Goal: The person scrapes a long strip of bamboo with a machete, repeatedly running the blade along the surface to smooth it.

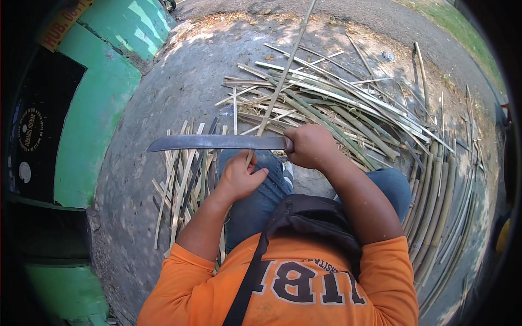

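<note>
1. Far left – a green painted wall (98,103), with thin split strips (179,179) lying on the ground beside it.
2. Left hand (239,176) is curled around the lower end of a long bamboo strip (283,76) running far and upward.
3. The big knife (215,142) lies crosswise, its blade pointing left and touching the strip.
4. Right hand (310,145) – fist closed tight on the knife handle.
5. Right – a pile of bamboo slats (348,108).

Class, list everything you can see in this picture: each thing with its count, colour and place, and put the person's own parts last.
long knife: one, grey blade, held level across the knees
bamboo strip: one, pale, crossing under the blade, running up and away
split bamboo pile: many, green and tan, ground ahead
thin slats: many, pale, ground at left
thick bamboo lengths: several, tan, ground at right
wall: green, left
shoulder bag: one, black, lap
left hand: grips the strip
right hand: grips the knife handle
</note>
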Demonstrator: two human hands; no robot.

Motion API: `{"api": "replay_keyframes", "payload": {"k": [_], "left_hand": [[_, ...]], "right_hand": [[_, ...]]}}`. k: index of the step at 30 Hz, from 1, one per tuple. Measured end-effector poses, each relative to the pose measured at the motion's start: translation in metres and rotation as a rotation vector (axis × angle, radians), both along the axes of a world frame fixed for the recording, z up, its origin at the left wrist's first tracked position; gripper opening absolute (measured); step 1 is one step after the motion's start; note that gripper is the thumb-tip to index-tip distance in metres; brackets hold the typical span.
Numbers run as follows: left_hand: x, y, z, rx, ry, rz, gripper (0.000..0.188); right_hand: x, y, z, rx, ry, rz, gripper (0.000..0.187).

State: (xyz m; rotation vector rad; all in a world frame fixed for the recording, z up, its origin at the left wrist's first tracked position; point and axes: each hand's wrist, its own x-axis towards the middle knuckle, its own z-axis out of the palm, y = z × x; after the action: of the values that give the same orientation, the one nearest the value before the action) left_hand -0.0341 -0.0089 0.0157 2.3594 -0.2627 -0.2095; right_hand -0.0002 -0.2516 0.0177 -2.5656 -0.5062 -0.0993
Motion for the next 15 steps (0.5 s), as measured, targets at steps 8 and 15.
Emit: {"api": "replay_keyframes", "payload": {"k": [8,15], "left_hand": [[-0.003,0.001,-0.005,-0.045,-0.026,0.036,0.037],[-0.005,-0.004,-0.003,0.008,-0.024,0.069,0.037]], "right_hand": [[0.02,-0.025,-0.002,-0.059,0.046,-0.162,0.013],[0.003,-0.007,0.013,-0.103,0.082,-0.07,0.015]]}}
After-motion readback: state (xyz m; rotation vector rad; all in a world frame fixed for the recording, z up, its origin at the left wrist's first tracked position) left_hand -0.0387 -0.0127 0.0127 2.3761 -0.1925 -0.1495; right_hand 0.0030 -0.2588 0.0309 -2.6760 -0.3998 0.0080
